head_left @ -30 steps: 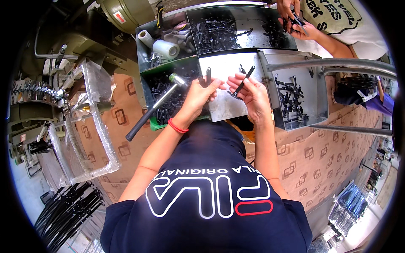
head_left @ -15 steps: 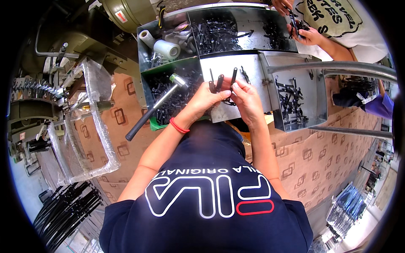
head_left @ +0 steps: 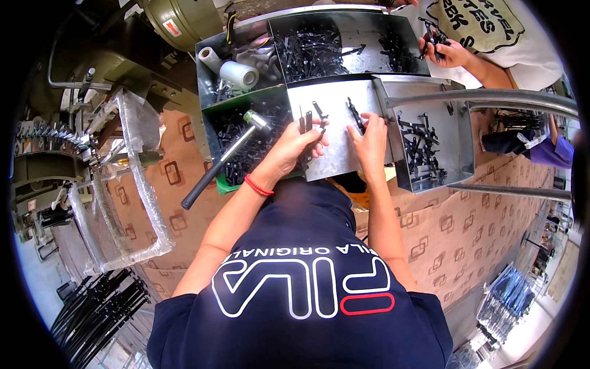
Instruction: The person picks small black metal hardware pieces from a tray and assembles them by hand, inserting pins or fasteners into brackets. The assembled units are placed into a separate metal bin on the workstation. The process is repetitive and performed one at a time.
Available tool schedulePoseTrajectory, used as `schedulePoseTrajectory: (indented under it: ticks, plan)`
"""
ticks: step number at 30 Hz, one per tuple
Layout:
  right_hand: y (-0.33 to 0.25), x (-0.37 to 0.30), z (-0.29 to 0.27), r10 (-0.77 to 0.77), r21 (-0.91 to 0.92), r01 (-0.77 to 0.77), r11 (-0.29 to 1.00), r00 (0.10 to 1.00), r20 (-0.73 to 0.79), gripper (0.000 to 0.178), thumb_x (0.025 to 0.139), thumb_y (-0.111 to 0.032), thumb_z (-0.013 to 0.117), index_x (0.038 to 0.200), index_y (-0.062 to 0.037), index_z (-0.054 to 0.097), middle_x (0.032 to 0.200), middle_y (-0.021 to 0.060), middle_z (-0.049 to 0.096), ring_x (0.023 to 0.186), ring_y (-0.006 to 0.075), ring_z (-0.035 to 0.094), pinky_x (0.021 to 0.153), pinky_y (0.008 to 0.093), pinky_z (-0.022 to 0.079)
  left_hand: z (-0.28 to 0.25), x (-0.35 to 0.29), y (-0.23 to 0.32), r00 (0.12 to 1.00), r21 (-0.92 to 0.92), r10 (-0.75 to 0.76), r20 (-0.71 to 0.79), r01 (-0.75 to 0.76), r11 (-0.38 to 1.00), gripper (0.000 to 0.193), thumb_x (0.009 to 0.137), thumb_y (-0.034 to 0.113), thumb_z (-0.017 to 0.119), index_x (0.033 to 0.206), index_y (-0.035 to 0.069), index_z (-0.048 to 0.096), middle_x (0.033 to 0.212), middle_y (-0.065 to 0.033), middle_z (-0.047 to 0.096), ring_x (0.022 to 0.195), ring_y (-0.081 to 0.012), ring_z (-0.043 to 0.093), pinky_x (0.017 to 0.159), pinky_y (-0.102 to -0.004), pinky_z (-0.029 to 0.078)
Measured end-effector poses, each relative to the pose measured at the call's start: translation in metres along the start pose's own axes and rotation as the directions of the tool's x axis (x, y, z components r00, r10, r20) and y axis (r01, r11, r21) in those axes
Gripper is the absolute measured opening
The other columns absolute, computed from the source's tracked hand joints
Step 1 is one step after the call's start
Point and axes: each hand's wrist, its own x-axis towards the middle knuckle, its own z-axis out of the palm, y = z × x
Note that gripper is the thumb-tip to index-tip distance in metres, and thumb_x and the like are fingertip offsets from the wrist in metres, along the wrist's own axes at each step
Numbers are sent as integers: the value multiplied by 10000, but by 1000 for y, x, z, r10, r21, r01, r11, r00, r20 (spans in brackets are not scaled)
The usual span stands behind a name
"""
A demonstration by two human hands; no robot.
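My left hand (head_left: 294,147), a red bead bracelet at its wrist, is closed around a few slim black metal pieces (head_left: 309,121) that stick up past the fingers. It is over the left part of a bare sheet-metal tray (head_left: 335,154). On the tray's right side, my right hand (head_left: 371,144) has its thumb and fingers closed about the lower end of some dark narrow pieces (head_left: 353,111). How many pieces lie there is hard to make out. A hammer (head_left: 233,150) with a black grip rests across the bin of black parts (head_left: 249,147) left of my left hand.
Beyond the tray stands a long metal bin (head_left: 369,61) with piles of black parts. Plastic film rolls (head_left: 239,75) fill the compartment at its left. To the right are another parts box (head_left: 465,150) and metal rails (head_left: 485,96). A co-worker's hand (head_left: 452,54) holds black parts.
My hands have moved apart. The right hand has let go of the upright black piece, which stays with the left hand, and has moved right to the dark pieces on the tray.
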Motion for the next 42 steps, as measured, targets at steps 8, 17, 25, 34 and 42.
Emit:
schedulePoseTrajectory:
  ticks: [8, 17, 25, 34, 42]
  plan:
    - [-11, 12, 13, -57, 4, 58, 998, 995, -85, 252, 693, -86, 628, 919, -31, 530, 906, 137, 503, 875, 306, 473, 770, 378, 377, 4, -2, 0, 998, -81, -13, -56, 8, 997, 260, 825, 112, 495, 1053, -11, 474, 830, -115, 584, 692, -147, 596, 578, -226, 489]
    - [-36, 7, -10, -165, 413, 191, 890, 981, -98, 76, 717, 49, 517, 776, 3, 533, 796, 140, 544, 720, 292, 540, 636, 336, 423, -4, -1, -10, 989, -276, -146, -6, 138, 951, 209, 854, 237, 518, 932, 43, 523, 741, -62, 581, 592, -112, 567, 496, -228, 478]
    - [-56, -20, -40, -552, 537, 467, 702, 834, -5, 170, 689, 105, 557, 828, 7, 562, 939, 138, 594, 856, 297, 588, 705, 313, 480, -2, 1, -7, 998, -417, -33, 48, 50, 908, 293, 879, 236, 475, 1049, -1, 499, 865, -69, 591, 690, -131, 594, 557, -266, 528]
    - [-55, -26, -31, -570, 420, 530, 737, 821, -36, 193, 636, 96, 578, 800, -6, 571, 888, 112, 579, 794, 280, 560, 663, 333, 459, 2, -2, 3, 998, -450, 2, -66, -32, 893, 248, 850, 198, 530, 1000, 0, 537, 843, -84, 592, 694, -122, 579, 585, -239, 496]
    - [-63, -35, -4, 77, 879, -464, 110, 886, 458, 286, 909, -210, 429, 1135, -41, 477, 982, 28, 564, 910, 124, 525, 735, 265, 434, 4, 2, -7, 968, -201, 37, -249, -89, 976, 114, 802, 73, 533, 903, 22, 544, 757, -41, 577, 663, -112, 562, 571, -242, 485]
